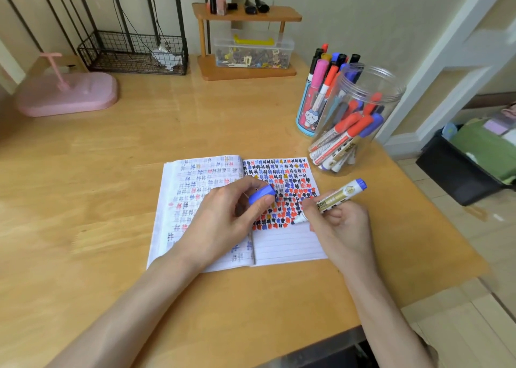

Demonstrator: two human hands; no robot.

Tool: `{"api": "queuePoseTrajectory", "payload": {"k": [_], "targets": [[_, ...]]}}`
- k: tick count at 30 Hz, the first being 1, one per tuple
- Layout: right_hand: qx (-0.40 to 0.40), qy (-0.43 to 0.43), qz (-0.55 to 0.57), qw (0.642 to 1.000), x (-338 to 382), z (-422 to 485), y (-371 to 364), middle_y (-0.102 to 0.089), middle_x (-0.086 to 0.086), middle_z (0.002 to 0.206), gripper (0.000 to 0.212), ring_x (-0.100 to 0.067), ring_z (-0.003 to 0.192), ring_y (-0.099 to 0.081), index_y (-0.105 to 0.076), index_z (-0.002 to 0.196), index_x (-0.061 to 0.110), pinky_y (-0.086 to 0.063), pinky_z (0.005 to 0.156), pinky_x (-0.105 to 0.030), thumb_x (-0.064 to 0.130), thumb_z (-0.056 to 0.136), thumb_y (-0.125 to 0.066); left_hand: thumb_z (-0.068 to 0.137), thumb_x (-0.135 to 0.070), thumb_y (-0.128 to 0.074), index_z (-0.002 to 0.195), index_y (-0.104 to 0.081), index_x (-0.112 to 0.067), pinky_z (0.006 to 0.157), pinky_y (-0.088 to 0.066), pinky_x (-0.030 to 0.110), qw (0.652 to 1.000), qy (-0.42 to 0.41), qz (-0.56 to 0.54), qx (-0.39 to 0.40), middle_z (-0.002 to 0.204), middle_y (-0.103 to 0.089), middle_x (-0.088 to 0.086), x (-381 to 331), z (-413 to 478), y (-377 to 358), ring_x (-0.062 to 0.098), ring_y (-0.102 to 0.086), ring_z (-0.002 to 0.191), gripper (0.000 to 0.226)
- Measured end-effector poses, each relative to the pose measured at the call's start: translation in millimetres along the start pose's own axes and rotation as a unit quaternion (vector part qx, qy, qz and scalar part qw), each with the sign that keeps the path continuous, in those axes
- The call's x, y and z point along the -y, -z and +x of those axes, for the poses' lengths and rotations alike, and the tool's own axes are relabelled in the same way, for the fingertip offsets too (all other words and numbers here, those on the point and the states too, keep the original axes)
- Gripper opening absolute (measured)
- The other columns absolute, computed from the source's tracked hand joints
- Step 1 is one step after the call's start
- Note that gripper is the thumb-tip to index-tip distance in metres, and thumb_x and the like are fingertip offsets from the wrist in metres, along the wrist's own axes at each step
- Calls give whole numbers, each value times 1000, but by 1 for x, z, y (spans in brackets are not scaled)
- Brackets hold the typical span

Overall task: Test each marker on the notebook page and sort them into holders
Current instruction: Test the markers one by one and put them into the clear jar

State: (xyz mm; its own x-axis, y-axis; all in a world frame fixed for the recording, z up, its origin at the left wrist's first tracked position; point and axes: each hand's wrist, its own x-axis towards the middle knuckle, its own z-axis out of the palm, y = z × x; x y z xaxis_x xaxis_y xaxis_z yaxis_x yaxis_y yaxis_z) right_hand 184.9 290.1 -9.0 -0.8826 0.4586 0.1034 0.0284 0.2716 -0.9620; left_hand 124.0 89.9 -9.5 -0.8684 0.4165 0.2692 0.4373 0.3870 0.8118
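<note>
At the desk's [111, 172] middle, the left hand [223, 222] pinches a blue cap [262, 193] over the open notebook [287, 244]. Just right, the right hand [343, 228] grips the marker [335, 198], tip on the page, barrel slanting up-right toward the jar [360, 102] near the right edge.

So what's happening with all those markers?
A person is trying out a blue marker. The right hand holds it with the tip on the right page of the notebook, beside rows of coloured marks. The left hand holds the blue cap. More markers wait in a clear jar and a blue cup behind.
</note>
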Motion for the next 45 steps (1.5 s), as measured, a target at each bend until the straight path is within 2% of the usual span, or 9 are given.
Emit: {"api": "queuePoseTrajectory", "payload": {"k": [6, 10, 15, 22, 27, 30, 34, 39, 45], "targets": [[17, 2, -22, 1000, 2, -2, 0, -66, 5, 52, 24, -6, 50, -62, -69, 71, 7, -45, 50, -18, 17, 91, -77, 101, -43, -63, 105, -70, -27, 55, -35, 17, 1000, -2, 5, 4, 67, -62, -5, 0, -1, 0, 9, -49, 55, 19], [19, 9, -36, 999, 1, -3, 0, -69, 0, 57, 24, -11, 52, -64, -70, 71, 6, -47, 51, -24, 19, 89, -78, 101, -42, -63, 104, -70, -26, 56, -35, 15, 1000, -2, 7, 3, 67, -62, -7, 0, 0, 0, 8, -50, 56, 18], [10, 1, -22, 1000, 2, -2, 1, -67, 6, 53, 20, -4, 50, -61, -70, 72, 9, -45, 50, -18, 15, 91, -76, 101, -40, -63, 105, -70, -25, 55, -34, 14, 1000, -3, 5, 7, 66, -59, -11, 0, 0, 0, 6, -50, 55, 17], [12, 12, -17, 1000, -1, -1, 1, -67, 3, 55, 19, -8, 51, -62, -70, 73, 11, -46, 51, -21, 14, 91, -76, 101, -41, -63, 105, -70, -25, 55, -34, 15, 1000, -5, 5, 11, 69, -63, -8, 0, 0, 1, 7, -51, 55, 18], [38, 38, -40, 998, -3, -2, -1, -67, -7, 60, 14, -14, 56, -61, -69, 78, 18, -46, 51, -38, 20, 90, -75, 101, -40, -64, 105, -70, -25, 56, -35, 15, 1000, -9, 7, 9, 69, -64, -8, 0, 0, 1, 7, -51, 55, 17], [24, 36, -23, 999, -7, 1, 1, -67, 0, 59, 21, -13, 55, -62, -67, 73, 16, -47, 54, -33, 15, 93, -75, 100, -37, -66, 105, -71, -26, 56, -35, 15, 1000, -16, 11, 5, 67, -60, -11, -1, -1, 1, 7, -51, 56, 13], [20, 41, -40, 998, -8, 1, 0, -71, -6, 65, 17, -31, 60, -68, -70, 77, 21, -52, 56, -41, 15, 92, -76, 98, -35, -71, 107, -70, -27, 57, -34, 14, 999, -31, 20, 0, 67, -60, -4, -1, -1, 1, 10, -52, 60, 12], [17, 47, -38, 998, -9, 1, 0, -70, -9, 65, 17, -29, 59, -68, -69, 74, 15, -52, 54, -44, 23, 88, -74, 98, -30, -72, 110, -70, -28, 58, -33, 13, 999, -36, 21, -3, 64, -55, -10, 0, -1, 1, 9, -50, 58, 13], [14, 42, 72, 996, 3, 1, 4, -60, 6, 56, 9, -7, 52, -56, -66, 89, 3, -44, 53, -18, 7, 96, -70, 97, -21, -73, 120, -72, -21, 63, -35, 6, 997, -58, 40, 12, 84, -59, -40, 2, -1, 2, -7, -54, 65, 23]]}}
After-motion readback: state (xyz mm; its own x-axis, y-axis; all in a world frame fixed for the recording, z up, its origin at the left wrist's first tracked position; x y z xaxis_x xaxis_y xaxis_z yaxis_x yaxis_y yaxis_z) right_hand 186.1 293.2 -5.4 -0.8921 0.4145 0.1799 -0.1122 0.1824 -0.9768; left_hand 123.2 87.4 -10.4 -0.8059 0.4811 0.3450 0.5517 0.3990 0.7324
